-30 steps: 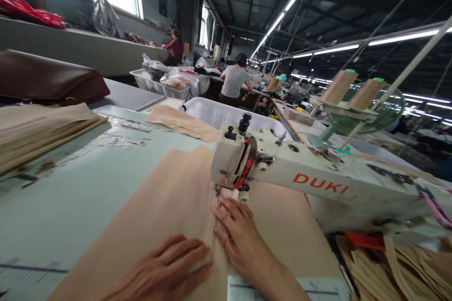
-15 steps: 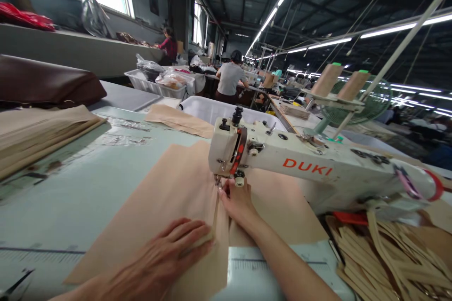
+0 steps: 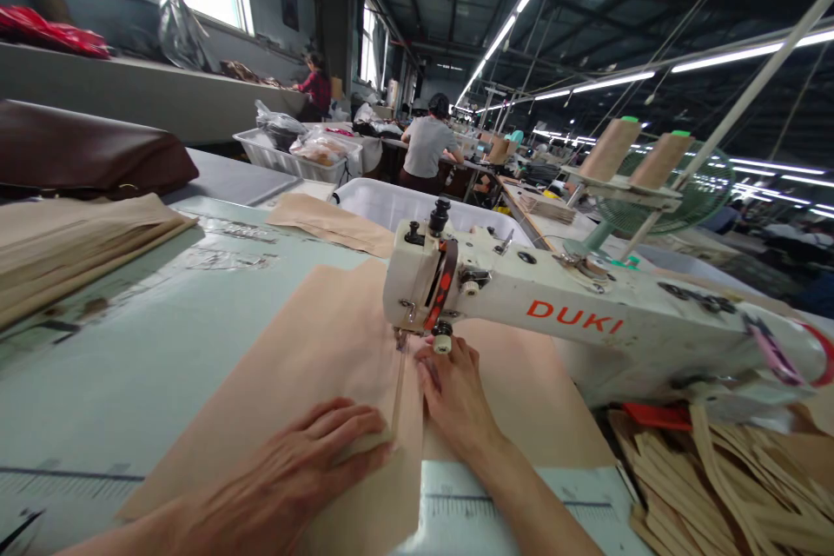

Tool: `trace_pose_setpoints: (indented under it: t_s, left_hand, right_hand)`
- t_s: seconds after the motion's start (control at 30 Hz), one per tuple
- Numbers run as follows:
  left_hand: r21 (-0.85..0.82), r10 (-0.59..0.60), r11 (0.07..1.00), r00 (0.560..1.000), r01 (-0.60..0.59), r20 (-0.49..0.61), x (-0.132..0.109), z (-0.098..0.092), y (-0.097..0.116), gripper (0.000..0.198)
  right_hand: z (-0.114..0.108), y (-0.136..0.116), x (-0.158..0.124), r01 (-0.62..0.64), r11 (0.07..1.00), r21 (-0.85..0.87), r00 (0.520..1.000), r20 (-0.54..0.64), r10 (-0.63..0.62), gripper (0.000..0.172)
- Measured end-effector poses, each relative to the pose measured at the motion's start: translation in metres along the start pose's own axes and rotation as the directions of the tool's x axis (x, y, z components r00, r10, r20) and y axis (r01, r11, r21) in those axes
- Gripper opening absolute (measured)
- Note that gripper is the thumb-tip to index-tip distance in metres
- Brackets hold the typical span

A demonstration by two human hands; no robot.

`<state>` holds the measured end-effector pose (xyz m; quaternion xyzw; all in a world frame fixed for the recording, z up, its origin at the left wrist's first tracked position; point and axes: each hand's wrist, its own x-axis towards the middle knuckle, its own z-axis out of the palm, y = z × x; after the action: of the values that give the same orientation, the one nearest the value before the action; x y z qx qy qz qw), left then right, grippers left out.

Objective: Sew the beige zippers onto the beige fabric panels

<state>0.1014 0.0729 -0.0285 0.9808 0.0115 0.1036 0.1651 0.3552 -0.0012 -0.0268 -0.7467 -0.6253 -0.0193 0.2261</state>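
A large tan fabric panel (image 3: 306, 365) lies on the pale green table under the head of a white DUKI sewing machine (image 3: 560, 317). My left hand (image 3: 306, 460) lies flat on the panel, fingers spread, pressing beside a raised seam fold (image 3: 399, 404). My right hand (image 3: 453, 391) rests on the fabric just right of the seam, its fingertips close under the needle and presser foot (image 3: 400, 339); the fingers are stretched forward.
Folded tan fabric (image 3: 71, 243) and a brown piece (image 3: 84, 152) lie at the left. A white bin (image 3: 404, 204) stands behind the machine. Tan strips (image 3: 730, 486) are heaped at the right. Thread cones (image 3: 638, 152) and a fan stand behind. Other people work at far tables (image 3: 426, 148).
My right hand slid forward along the seam to the presser foot, then drew back slightly. My left hand stayed pressing on the panel. The view shifted a little.
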Motion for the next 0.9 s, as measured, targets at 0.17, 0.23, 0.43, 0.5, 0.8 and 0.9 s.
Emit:
trace_pose_setpoints:
  t_s: [0.17,0.23,0.43,0.5,0.8,0.9]
  left_hand:
    - [0.004,-0.009,1.0,0.996,0.009,0.089,0.018,-0.016,-0.008,0.088]
    - [0.013,-0.027,1.0,0.994,0.025,0.107,0.023,-0.02,-0.012,0.087]
    - [-0.004,-0.029,1.0,0.993,0.029,0.114,0.038,-0.02,-0.032,0.09]
    - [-0.004,-0.027,1.0,0.991,0.027,0.128,0.044,-0.019,-0.04,0.092]
    - [0.04,0.006,0.999,0.994,-0.011,0.113,0.063,-0.021,-0.063,0.085]
    - [0.031,0.026,0.999,0.997,-0.029,0.074,0.067,-0.021,-0.058,0.073]
  right_hand:
    - [0.004,0.005,-0.005,0.078,0.997,0.026,0.99,-0.123,-0.074,0.028]
    - [0.006,0.006,-0.004,0.103,0.994,0.026,0.986,-0.135,-0.098,0.03]
    - [0.008,0.004,-0.003,0.104,0.994,0.039,0.988,-0.119,-0.098,0.025]
    - [0.008,0.004,-0.002,0.091,0.995,0.043,0.989,-0.117,-0.085,0.024]
    - [0.006,0.003,0.0,0.055,0.997,0.051,0.993,-0.108,-0.049,0.028]
    - [0.007,0.003,0.001,0.025,0.999,0.028,0.996,-0.089,-0.023,0.025]
